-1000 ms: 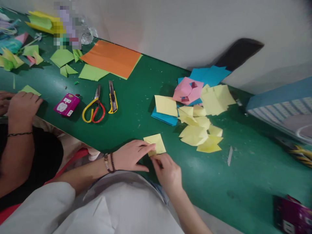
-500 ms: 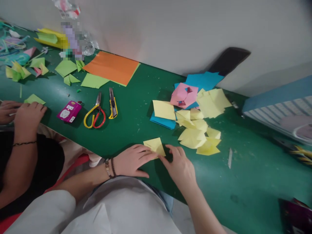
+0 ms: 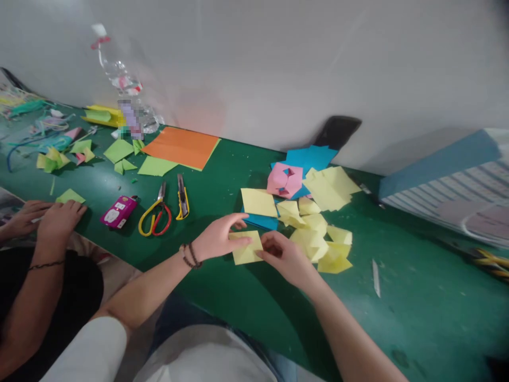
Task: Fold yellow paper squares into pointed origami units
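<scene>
A small square of yellow paper (image 3: 247, 253) with crease lines is held up between my two hands, near the table's front edge. My left hand (image 3: 217, 237) grips it at the left and top, the thumb lying across its face and the fingers curled behind. At its right edge, my right hand (image 3: 288, 260) pinches the paper between thumb and fingers. Just beyond lie a pale yellow square (image 3: 259, 202) on blue folded paper (image 3: 262, 219). Several folded yellow pieces (image 3: 312, 239) lie to the right of these, below a pink folded paper shape (image 3: 284, 180).
On the green table (image 3: 214, 185) are red-and-yellow scissors (image 3: 156, 215), a yellow box cutter (image 3: 182, 199), a purple packet (image 3: 119, 212) and orange paper (image 3: 181, 147). Another person's hands (image 3: 59, 220) work at the left. A blue box (image 3: 441, 164) stands at the right, a thin blade-like strip (image 3: 376, 278) nearer.
Both hands have raised the yellow paper off the table and moved it slightly away from me. My left hand went from lying flat over it to gripping it. The view has tilted upward.
</scene>
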A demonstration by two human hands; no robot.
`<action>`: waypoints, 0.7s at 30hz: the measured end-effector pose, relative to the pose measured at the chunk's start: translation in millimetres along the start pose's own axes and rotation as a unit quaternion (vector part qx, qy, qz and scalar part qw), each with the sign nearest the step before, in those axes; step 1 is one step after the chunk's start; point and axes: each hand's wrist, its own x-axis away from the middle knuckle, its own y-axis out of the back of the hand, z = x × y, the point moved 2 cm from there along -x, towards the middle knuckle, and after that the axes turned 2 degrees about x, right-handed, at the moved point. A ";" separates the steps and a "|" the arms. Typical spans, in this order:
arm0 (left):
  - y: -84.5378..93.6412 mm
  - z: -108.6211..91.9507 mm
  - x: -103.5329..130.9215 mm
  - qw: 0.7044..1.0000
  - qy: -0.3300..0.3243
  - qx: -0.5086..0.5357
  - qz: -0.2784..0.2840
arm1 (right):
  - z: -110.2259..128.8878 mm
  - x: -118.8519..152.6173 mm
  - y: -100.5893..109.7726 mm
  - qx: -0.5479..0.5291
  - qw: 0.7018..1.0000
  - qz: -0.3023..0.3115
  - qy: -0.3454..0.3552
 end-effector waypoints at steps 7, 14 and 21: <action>-10.4 10.3 -24.8 0.935 0.155 0.244 0.207 | -13.4 9.6 8.7 -0.087 0.985 -0.151 0.013; -31.7 18.2 -17.3 0.871 0.241 0.421 0.082 | -15.2 15.8 2.0 -0.124 0.963 -0.236 0.038; -43.9 17.0 -10.6 0.861 0.228 0.444 0.101 | -5.4 21.1 -3.8 -0.070 0.964 -0.254 0.037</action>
